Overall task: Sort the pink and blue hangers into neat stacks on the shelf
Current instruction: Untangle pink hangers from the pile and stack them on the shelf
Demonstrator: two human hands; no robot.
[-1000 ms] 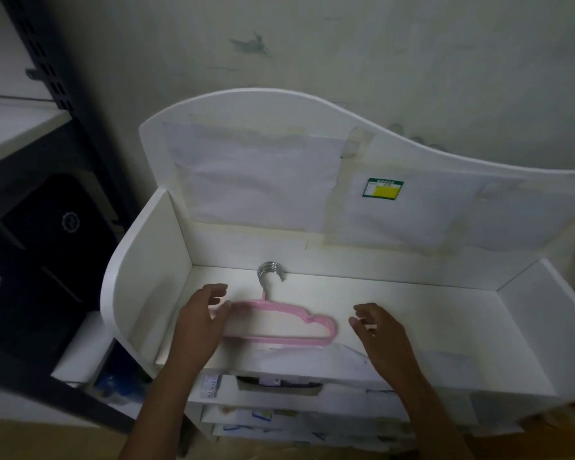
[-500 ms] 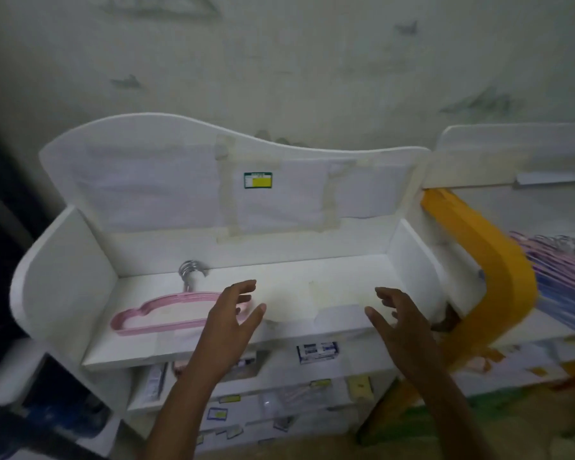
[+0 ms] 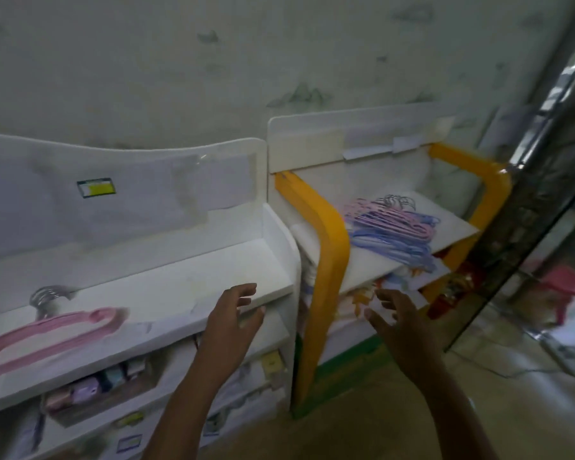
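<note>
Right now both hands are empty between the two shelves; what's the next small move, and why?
Probably reach the right hand toward the mixed pile of pink and blue hangers on the yellow-framed shelf and take one. Only the pink stack on the white shelf looks sorted, and the left hand also holds nothing.

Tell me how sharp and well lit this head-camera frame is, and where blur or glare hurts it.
Head view: dim, flat indoor light; motion blur smears the pink hangers at lower left and the mixed hanger pile; both open hands are soft-edged; wide-angle bending curves the shelves; bright reflections streak the shiny panel at right.
</note>
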